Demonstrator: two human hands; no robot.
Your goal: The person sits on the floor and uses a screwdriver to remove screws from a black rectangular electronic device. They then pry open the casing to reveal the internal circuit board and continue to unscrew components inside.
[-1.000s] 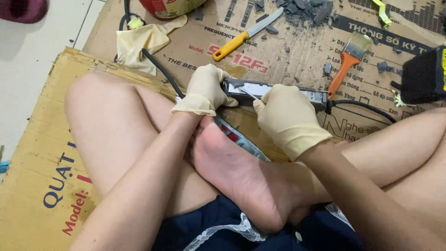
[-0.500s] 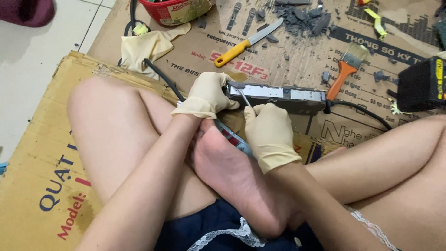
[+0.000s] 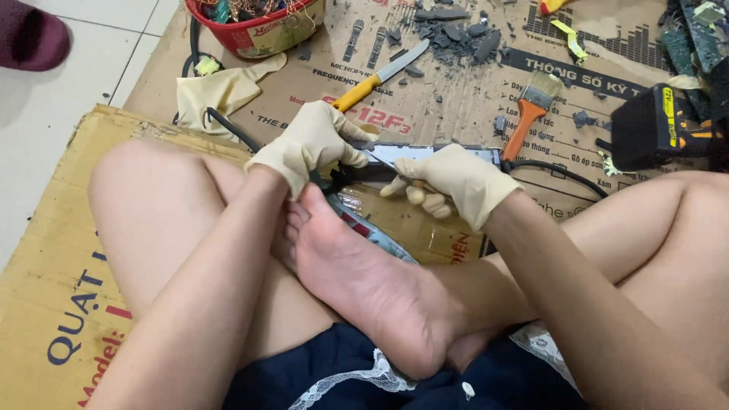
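Flattened cardboard (image 3: 45, 304) spreads under both hands. Just beyond them, the long grey metal unit (image 3: 425, 154) lies flat; the gloved left hand (image 3: 311, 144) clamps its near end steady while the gloved right hand (image 3: 456, 182), close alongside, pinches 1 thin screwdriver (image 3: 383, 162) angled into it.

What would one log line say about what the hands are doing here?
left hand: steadies grey device | right hand: holds thin tool against it | nearby: yellow-handled knife, orange paintbrush

The left hand (image 3: 307, 144) hides the near end of the grey device (image 3: 425, 156).
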